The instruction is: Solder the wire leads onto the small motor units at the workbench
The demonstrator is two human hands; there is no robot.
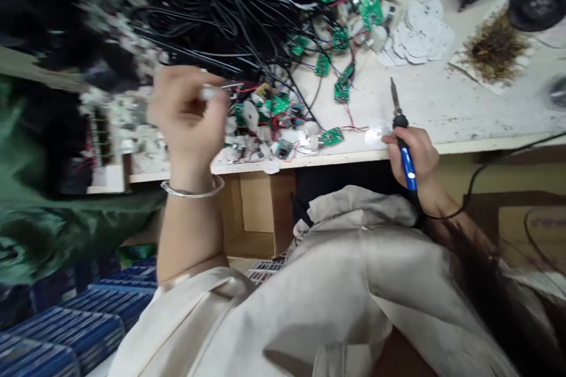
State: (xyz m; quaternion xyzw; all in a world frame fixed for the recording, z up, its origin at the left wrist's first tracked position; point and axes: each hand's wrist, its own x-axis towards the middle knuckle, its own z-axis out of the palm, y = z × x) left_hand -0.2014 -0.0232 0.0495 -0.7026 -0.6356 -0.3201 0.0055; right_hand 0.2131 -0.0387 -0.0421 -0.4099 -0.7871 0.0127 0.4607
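R hand [420, 153] gripped the iron [407, 165], tip fwd, at the bench edge [477, 144], nr a PCB [332, 136], while L hand [174, 109] pinched a blurred white pc [209, 92] by the parts pile [250, 116], blk cables [212, 17] beyond.

Slim silver bangle [193, 194]; loose, creased off-white garment [327, 271].

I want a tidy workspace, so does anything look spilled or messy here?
Yes: a brown, burnt-looking patch on a pale sheet at right; the bench beside it is speckled dark, like scattered residue.
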